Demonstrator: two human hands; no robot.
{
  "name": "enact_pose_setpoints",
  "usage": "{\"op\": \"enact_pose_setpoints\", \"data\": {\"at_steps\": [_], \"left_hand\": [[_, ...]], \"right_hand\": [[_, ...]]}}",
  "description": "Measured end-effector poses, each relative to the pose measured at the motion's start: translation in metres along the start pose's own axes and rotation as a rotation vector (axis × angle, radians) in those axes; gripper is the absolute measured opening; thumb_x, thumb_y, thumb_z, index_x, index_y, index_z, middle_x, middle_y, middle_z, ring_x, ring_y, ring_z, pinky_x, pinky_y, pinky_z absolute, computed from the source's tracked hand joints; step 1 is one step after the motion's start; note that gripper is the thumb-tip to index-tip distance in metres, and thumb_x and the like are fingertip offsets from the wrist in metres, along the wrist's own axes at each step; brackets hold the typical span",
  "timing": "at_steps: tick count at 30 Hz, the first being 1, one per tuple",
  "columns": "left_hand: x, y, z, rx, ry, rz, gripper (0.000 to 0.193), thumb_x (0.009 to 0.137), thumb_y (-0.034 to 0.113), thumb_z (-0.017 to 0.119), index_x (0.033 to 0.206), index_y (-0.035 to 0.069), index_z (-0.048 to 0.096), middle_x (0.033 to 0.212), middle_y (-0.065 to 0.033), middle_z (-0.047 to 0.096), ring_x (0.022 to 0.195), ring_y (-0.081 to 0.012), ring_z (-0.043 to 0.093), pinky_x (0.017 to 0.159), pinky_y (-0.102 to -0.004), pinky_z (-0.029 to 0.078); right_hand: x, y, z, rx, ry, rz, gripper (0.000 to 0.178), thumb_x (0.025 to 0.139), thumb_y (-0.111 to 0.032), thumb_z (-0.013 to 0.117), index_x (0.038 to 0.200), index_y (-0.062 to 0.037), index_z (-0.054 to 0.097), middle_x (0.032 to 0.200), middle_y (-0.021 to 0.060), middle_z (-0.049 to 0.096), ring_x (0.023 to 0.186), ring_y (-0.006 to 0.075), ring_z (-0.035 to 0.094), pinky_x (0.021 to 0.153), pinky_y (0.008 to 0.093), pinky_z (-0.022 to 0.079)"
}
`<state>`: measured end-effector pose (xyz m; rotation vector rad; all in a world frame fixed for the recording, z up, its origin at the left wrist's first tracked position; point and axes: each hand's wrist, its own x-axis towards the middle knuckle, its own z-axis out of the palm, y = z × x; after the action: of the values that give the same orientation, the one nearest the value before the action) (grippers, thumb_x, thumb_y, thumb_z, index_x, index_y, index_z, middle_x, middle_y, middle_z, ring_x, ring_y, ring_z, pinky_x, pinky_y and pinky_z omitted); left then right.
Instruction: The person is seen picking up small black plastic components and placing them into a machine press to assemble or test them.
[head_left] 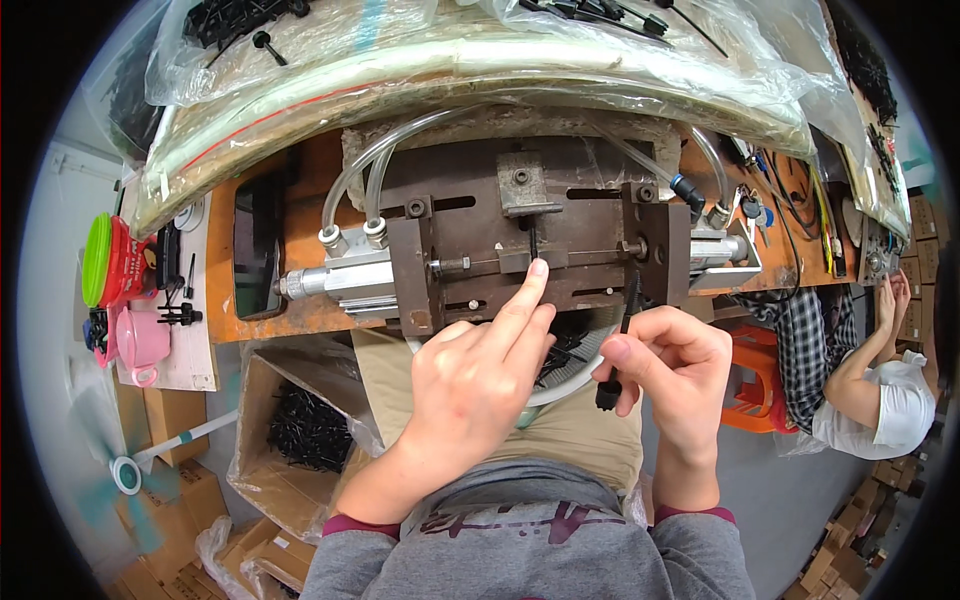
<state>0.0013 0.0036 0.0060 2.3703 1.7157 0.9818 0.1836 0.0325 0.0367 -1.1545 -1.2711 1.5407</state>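
Ahead of the left hand (480, 375) sits the jig (455, 222), its middle block (515, 261) under the outstretched index fingertip (539, 267); the other fingers curl loosely, with no grip seen. To its right, the right hand (685, 365) pinches 1 black part (607, 395), thumb against fingers, stem pointing away. The step looks like positioning a piece in the jig; the next move probably calls for withdrawing that fingertip from between the 2 cylinders (360, 283). Far left of the left hand, a red container (122, 258) bears pale lettering; nearer both hands, the sweater (530, 560) has dark, creased print.
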Motion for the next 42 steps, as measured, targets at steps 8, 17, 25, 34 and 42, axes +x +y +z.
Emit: {"op": "enact_pose_setpoints", "data": {"at_steps": [8,17,25,34,42], "left_hand": [[-0.007,0.011,-0.020,-0.319,0.077,0.176,0.040,0.061,0.004,0.081,0.100,0.005,0.074,0.098,-0.0084,0.069,0.076,-0.0203,0.070,0.059,-0.0282,0.055],[-0.009,0.001,-0.018,-0.265,0.110,0.016,0.036,0.067,0.000,0.078,0.103,0.001,0.071,0.123,-0.0209,0.062,0.094,-0.0297,0.067,0.082,-0.0368,0.056],[-0.009,0.000,0.012,0.007,0.044,0.030,0.026,0.070,0.006,0.075,0.094,0.001,0.068,0.125,-0.0158,0.064,0.085,-0.0248,0.070,0.078,-0.0323,0.056],[-0.006,-0.004,0.010,0.003,0.008,-0.011,0.024,0.069,0.006,0.075,0.092,0.002,0.069,0.126,-0.0135,0.064,0.071,-0.0195,0.069,0.066,-0.0279,0.055],[-0.007,-0.005,0.010,-0.001,0.015,-0.023,0.021,0.071,0.007,0.075,0.091,0.004,0.070,0.126,-0.0110,0.064,0.063,-0.0175,0.066,0.060,-0.0259,0.052]], "right_hand": [[0.007,0.000,0.008,0.126,-0.134,-0.006,0.007,0.089,-0.003,0.069,0.088,0.0039,0.068,0.078,0.0057,0.066,0.060,0.0062,0.062,0.050,0.0182,0.049],[0.102,-0.057,0.029,-0.601,0.223,-0.917,0.008,0.089,-0.007,0.068,0.088,0.0007,0.069,0.080,0.0020,0.068,0.064,0.0074,0.059,0.054,0.0229,0.046],[0.209,-0.106,0.066,-1.359,0.049,-1.013,0.023,0.075,-0.011,0.064,0.096,-0.0036,0.071,0.104,0.0197,0.063,0.109,0.0289,0.056,0.093,0.0405,0.049],[0.222,-0.113,0.052,-1.510,-0.023,-0.814,0.023,0.072,-0.006,0.066,0.095,-0.0050,0.071,0.100,0.0179,0.062,0.100,0.0353,0.060,0.088,0.0420,0.050],[0.208,-0.124,0.005,-1.342,-0.040,-1.011,0.016,0.079,-0.013,0.071,0.091,-0.0035,0.065,0.083,0.0051,0.066,0.075,0.0197,0.058,0.073,0.0320,0.049]]}}
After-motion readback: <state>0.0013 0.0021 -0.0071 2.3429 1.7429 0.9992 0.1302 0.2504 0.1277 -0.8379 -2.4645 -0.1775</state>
